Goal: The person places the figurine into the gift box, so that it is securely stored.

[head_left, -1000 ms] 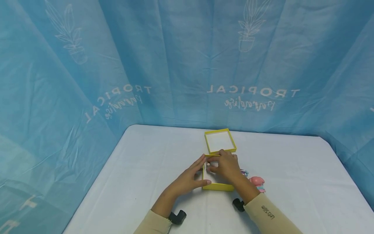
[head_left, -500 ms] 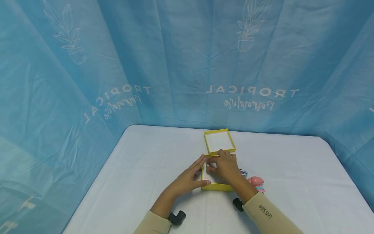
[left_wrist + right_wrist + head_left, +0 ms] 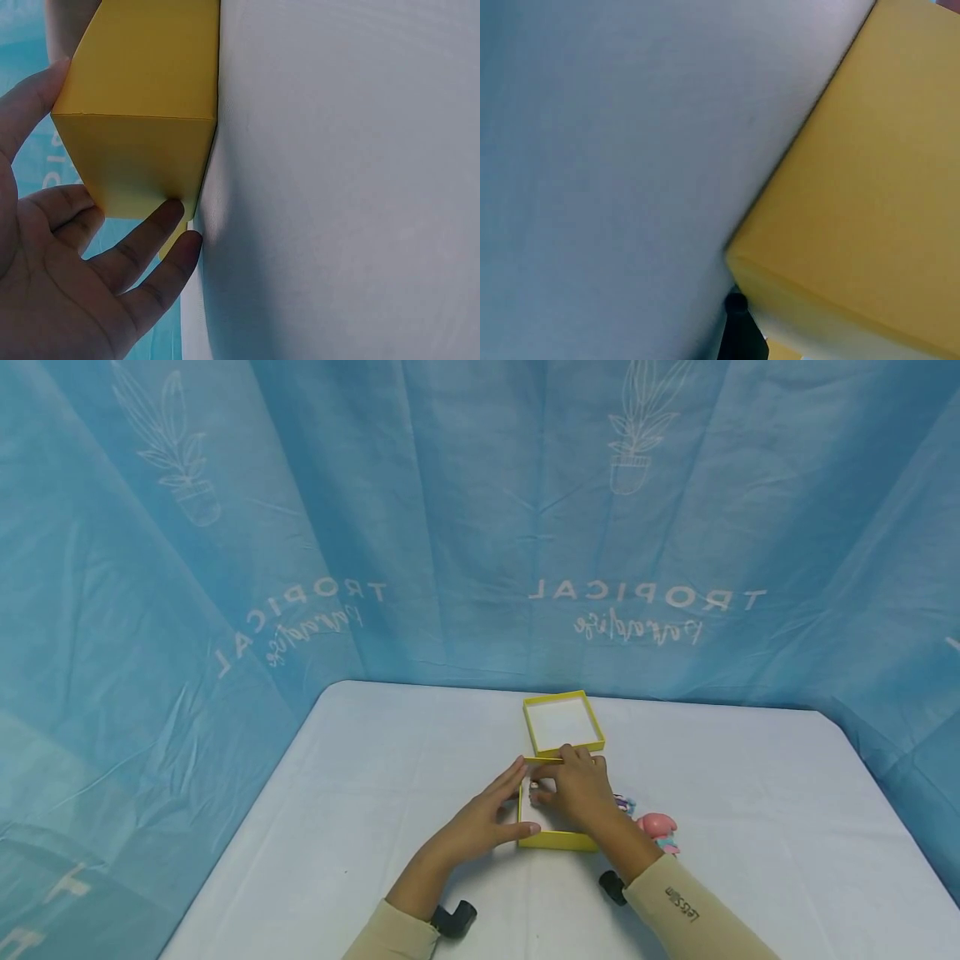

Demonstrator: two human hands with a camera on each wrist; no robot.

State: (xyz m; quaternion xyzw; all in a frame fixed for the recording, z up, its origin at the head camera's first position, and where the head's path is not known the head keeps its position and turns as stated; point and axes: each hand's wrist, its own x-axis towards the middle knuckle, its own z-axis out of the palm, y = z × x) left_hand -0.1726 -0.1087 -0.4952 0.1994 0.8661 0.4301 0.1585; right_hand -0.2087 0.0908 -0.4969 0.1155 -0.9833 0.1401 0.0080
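A yellow open-topped box [image 3: 558,841] with a white inside stands on the white-covered table. My left hand [image 3: 476,822] spans its left side, thumb over the near rim and fingers by the far left corner. In the left wrist view, straight, spread fingers touch the yellow box wall [image 3: 139,161]. My right hand [image 3: 585,789] reaches into the box, thumb and forefinger pinching a tiny pale-topped object [image 3: 534,786] near the left wall. Its kind is too small to tell. The right wrist view shows only the box's outside [image 3: 855,210], not the hand.
A shallow yellow lid [image 3: 562,722], white inside up, lies just behind the box. Right of the box, partly behind the right forearm, are a pink-topped toy figure [image 3: 657,825] and a small purple-and-blue piece [image 3: 624,804]. Blue curtains [image 3: 450,527] hang behind the table.
Both hands stay nearly where they were. The right fingers have shifted only slightly around the tiny object inside the box.
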